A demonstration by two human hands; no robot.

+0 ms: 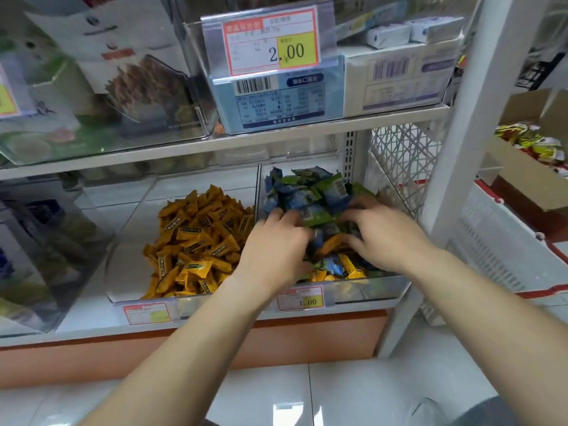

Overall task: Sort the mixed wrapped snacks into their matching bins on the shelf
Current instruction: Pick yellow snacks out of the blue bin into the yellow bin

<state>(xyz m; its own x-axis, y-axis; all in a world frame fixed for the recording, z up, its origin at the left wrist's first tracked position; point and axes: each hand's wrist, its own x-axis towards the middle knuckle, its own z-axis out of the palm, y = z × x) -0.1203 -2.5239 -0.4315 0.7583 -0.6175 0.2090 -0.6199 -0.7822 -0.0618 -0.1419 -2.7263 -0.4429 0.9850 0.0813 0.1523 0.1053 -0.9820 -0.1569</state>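
Observation:
Two clear bins sit side by side on the lower shelf. The left bin (123, 281) holds a heap of orange wrapped snacks (196, 241). The right bin (384, 287) holds blue and green wrapped snacks (307, 192) with several orange ones (347, 269) mixed in near its front. Both my hands are inside the right bin, on top of the pile. My left hand (273, 247) rests on the left side with fingers curled into the wrappers. My right hand (384, 232) lies on the right side, fingers spread down into the snacks. Whether either hand grips a snack is hidden.
Price tags (301, 299) hang on the bin fronts. The upper shelf (215, 142) carries clear bins of boxed goods close above. A white shelf post (467, 133) stands at the right, with a white lattice basket (402, 161) and a cardboard box of snacks (534, 176) beyond.

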